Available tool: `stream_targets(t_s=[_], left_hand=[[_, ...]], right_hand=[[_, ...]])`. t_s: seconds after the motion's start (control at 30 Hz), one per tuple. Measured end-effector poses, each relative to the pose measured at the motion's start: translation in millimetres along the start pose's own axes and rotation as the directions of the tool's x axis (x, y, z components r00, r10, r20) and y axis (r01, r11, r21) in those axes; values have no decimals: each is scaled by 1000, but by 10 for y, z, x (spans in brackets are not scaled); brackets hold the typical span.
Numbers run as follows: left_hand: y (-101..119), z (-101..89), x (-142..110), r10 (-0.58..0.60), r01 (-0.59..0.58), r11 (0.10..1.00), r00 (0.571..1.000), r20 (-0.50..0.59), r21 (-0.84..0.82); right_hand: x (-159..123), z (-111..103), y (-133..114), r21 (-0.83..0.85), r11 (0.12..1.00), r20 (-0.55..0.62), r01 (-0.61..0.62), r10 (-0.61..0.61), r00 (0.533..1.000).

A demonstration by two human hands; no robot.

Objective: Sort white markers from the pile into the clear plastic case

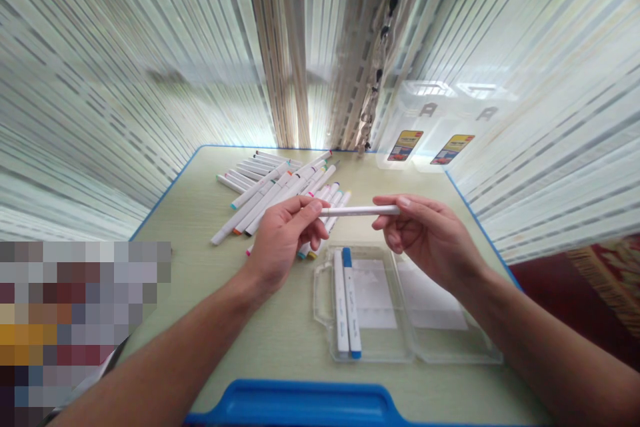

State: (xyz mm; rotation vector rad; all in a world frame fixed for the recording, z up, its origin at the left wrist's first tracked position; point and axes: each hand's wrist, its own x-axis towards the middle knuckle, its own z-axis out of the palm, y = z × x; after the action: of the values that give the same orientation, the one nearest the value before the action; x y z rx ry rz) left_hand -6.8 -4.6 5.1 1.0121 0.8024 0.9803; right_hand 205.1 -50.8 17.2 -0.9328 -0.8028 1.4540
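Observation:
Both hands hold one white marker (357, 211) level above the table. My left hand (285, 237) pinches its left end with fingers closed. My right hand (430, 237) grips the right end between thumb and fingers. Below them lies an open clear plastic case (450, 340) with two white markers (346, 303) side by side in its left half, one blue-capped. A loose heap of several white markers (280, 190) with coloured caps lies behind my left hand.
The pale table (200, 240) has a blue rim. Two clear plastic boxes with yellow labels (430, 140) stand at the back right. A blue plastic edge (300, 403) runs along the near side. Striped curtains hang all around.

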Motion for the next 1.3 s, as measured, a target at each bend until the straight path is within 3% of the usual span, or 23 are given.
stream_targets(t_s=[0.47, 0.77, 1.07, 1.3], left_hand=[[11, 19, -21, 47, -44, 996, 998, 36, -77], [9, 23, -34, 62, -60, 996, 998, 22, -62], [4, 1, -21, 67, -68, 996, 998, 11, 58], [-7, 7, -26, 86, -88, 979, 996, 22, 185]], right_hand=[[47, 9, -52, 137, 983, -183, -118, 142, 973], [50, 19, -45, 114, 989, -172, -98, 117, 978], [11, -11, 25, -117, 993, -118, 32, -46, 992], [-6, -15, 55, -435, 895, -75, 98, -144, 987]])
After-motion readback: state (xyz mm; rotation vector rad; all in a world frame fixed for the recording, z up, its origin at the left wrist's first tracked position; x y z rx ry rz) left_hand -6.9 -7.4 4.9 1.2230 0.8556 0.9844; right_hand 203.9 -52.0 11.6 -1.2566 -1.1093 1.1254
